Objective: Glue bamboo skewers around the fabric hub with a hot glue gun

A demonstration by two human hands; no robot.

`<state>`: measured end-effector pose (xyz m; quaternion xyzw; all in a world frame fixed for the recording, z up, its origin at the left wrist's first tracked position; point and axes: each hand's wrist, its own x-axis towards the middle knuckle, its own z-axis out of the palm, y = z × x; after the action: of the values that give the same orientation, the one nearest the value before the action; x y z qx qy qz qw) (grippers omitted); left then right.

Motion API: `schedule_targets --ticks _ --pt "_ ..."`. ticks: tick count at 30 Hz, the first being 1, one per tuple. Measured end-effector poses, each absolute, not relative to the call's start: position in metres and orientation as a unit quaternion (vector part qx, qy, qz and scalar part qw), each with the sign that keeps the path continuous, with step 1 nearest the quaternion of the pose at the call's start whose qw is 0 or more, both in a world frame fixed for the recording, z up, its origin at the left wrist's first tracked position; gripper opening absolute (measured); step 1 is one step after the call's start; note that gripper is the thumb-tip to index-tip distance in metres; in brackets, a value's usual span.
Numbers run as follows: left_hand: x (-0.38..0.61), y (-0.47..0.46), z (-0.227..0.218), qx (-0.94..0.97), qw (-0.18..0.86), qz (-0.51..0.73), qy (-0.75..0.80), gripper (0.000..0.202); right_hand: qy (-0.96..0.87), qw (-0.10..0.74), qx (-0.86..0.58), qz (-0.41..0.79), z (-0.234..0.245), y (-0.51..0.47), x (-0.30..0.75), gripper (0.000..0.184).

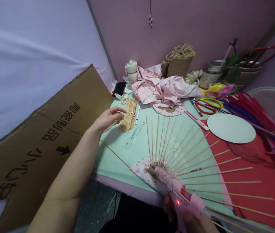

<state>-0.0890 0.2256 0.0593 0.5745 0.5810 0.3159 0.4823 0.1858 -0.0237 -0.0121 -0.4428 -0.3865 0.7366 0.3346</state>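
My left hand [110,118] reaches out over the left side of a bundle of thin wooden sticks [129,116]. Its fingers are stretched forward, and I see nothing held in them. Low in the view, my right hand [188,221] grips a pink hot glue gun [176,191] with a lit red light. The gun's nozzle points up and left over a floral fabric-covered base [141,170]. From that base many thin sticks [193,158] spread out like fan ribs, with one lone stick [116,154] at the left. The gun hides part of the base.
A clear ruler [134,135] and white marker [137,116] lie near the bundle. Behind are crumpled pink fabric [159,87], a twine spool [179,61] and a cup [131,72]. Scissors [206,105], a white oval [231,127] and red sheet [249,178] lie right; cardboard [62,126] stands left.
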Motion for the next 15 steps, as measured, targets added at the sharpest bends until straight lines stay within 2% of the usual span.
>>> schedule_targets --ticks 4,8,10,15 --pt "-0.085 0.208 0.070 0.471 0.582 0.426 0.508 0.004 -0.396 0.382 -0.491 0.675 -0.009 -0.034 0.182 0.068" --pt "-0.088 0.187 0.079 0.425 0.626 0.449 0.476 0.018 -0.401 0.414 -0.508 0.640 -0.004 -0.038 0.181 0.062" --pt "-0.089 0.175 0.081 0.450 0.617 0.437 0.475 0.021 -0.387 0.423 -0.506 0.645 0.001 -0.037 0.182 0.060" --pt "-0.084 0.152 0.083 0.540 0.529 0.433 0.492 0.008 -0.379 0.387 -0.548 0.638 0.015 -0.034 0.184 0.063"
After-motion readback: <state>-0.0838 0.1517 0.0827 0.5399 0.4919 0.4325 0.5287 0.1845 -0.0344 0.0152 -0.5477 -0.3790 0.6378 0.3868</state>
